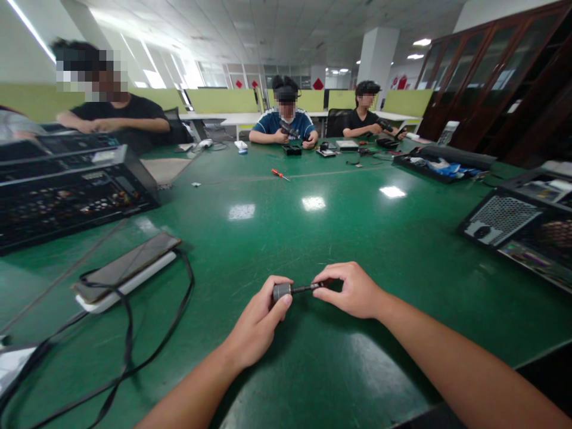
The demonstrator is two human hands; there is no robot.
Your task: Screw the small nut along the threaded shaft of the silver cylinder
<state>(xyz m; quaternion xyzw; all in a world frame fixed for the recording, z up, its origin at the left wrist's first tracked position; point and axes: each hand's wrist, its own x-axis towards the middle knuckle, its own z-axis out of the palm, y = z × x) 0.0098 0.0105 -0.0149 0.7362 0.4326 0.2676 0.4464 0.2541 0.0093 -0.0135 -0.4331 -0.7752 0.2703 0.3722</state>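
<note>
My left hand (257, 328) is closed around a short dark grey cylinder with a thin black shaft (282, 291). The shaft points right, toward my right hand (355, 291). Thumb and fingertips of that hand pinch a small black piece (317, 285) at the shaft's far end. Whether this piece is joined to the shaft or only touches it, I cannot tell. Both hands are held just over the green tabletop (330, 363), near its front edge.
On the left lie a phone (129, 265) on a white power strip (127, 289) and a looped black cable (190, 286). Opened computer cases (75, 196) (504, 217) flank the table. An orange-handled screwdriver (277, 173) lies farther back; several people (286, 128) sit beyond.
</note>
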